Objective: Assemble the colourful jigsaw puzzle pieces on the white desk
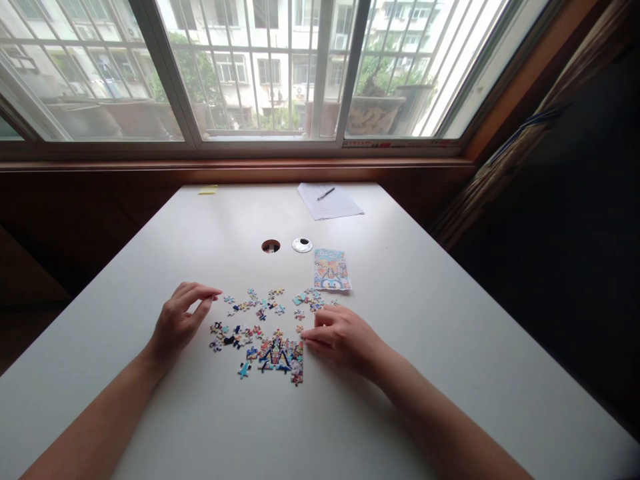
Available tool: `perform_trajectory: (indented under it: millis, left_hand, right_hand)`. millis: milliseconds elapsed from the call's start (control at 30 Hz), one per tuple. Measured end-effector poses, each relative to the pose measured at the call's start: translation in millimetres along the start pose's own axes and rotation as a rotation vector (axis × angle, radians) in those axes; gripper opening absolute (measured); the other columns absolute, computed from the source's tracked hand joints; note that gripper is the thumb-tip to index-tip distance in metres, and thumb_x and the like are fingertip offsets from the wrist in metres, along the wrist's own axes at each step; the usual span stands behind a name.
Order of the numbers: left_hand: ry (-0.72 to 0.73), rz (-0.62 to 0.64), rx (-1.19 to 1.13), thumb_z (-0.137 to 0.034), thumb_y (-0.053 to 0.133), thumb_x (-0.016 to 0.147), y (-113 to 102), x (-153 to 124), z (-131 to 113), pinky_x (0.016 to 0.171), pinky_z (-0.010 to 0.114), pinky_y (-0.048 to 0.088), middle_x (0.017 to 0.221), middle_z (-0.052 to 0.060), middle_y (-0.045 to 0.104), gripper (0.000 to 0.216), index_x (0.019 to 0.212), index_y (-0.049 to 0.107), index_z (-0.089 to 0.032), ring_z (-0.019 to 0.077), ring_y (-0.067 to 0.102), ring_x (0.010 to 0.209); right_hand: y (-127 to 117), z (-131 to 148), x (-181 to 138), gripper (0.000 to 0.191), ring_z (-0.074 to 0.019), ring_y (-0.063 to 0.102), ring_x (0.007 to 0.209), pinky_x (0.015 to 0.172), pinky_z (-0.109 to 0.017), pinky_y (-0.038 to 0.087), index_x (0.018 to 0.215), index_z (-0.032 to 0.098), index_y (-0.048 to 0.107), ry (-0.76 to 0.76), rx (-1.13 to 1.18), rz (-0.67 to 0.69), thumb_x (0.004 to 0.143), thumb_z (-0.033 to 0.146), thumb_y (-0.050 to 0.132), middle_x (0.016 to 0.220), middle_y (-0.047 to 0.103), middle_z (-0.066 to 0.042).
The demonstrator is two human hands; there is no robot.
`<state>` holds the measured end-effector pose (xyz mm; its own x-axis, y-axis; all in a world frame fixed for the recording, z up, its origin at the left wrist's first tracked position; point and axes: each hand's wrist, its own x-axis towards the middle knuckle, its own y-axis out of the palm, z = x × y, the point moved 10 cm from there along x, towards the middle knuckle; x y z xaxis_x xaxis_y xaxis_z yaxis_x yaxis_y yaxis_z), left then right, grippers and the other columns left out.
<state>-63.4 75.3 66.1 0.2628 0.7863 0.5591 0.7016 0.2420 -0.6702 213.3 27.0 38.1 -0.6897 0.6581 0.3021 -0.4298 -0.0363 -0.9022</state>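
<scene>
Several loose jigsaw pieces [253, 310] lie scattered on the white table [425, 320] between my hands. A joined block of pieces [281, 357] sits nearest me. My right hand [340, 337] rests on the table at the block's right edge, fingers curled together and fingertips touching its upper right corner. My left hand [180, 320] hovers left of the scatter, fingers bent with thumb and forefinger close together; what it holds, if anything, is too small to make out.
A colourful reference picture [331, 269] lies beyond the pieces. Further back are a cable hole [271, 246], its white cap [302, 245], a sheet of paper [333, 203] with a pen [325, 193], and a yellow note [208, 190]. A window runs along the far wall.
</scene>
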Motion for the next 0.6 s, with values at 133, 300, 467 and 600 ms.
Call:
perform_trajectory:
  millis: [133, 300, 467, 600]
  left_hand:
    - [0.005, 0.002, 0.002, -0.022, 0.055, 0.096, 0, 0, -1, 0.084, 0.035, 0.049, 0.091, 0.003, 0.069, 0.017, 0.099, 0.071, -0.021, 0.0207, 0.061, 0.092]
    - [0.005, 0.003, 0.008, -0.022, 0.055, 0.096, 1, 0, 1, 0.085, 0.035, 0.049, 0.091, 0.003, 0.07, 0.017, 0.1, 0.071, -0.021, 0.0208, 0.061, 0.093]
    - [-0.016, 0.007, -0.001, -0.024, 0.055, 0.096, 1, -1, 3, 0.085, 0.036, 0.049, 0.091, 0.003, 0.07, 0.017, 0.1, 0.072, -0.022, 0.0212, 0.061, 0.092]
    - [-0.043, 0.003, -0.012, -0.025, 0.055, 0.096, -1, -4, 3, 0.084, 0.035, 0.05, 0.091, 0.003, 0.07, 0.017, 0.098, 0.072, -0.022, 0.0212, 0.062, 0.092]
  right_hand:
    - [-6, 2, -1, 0.018, -0.0152, 0.052, 0.07, 0.068, -0.03, 0.038, 0.096, 0.028, 0.08, -0.015, 0.002, 0.019, 0.097, 0.03, 0.062, 0.075, 0.062, -0.002]
    - [-8, -3, -4, 0.016, -0.0149, 0.054, 0.071, 0.066, -0.029, 0.038, 0.095, 0.027, 0.08, -0.01, 0.009, 0.014, 0.096, 0.029, 0.064, 0.075, 0.063, -0.002]
    - [-14, -10, -7, 0.02, -0.0137, 0.055, 0.07, 0.065, -0.027, 0.039, 0.096, 0.026, 0.079, -0.004, 0.068, -0.042, 0.099, 0.027, 0.06, 0.076, 0.063, -0.002]
    - [-23, -20, -9, 0.018, -0.0132, 0.055, 0.069, 0.065, -0.027, 0.039, 0.095, 0.023, 0.076, 0.032, 0.03, -0.116, 0.097, 0.021, 0.059, 0.077, 0.063, -0.002]
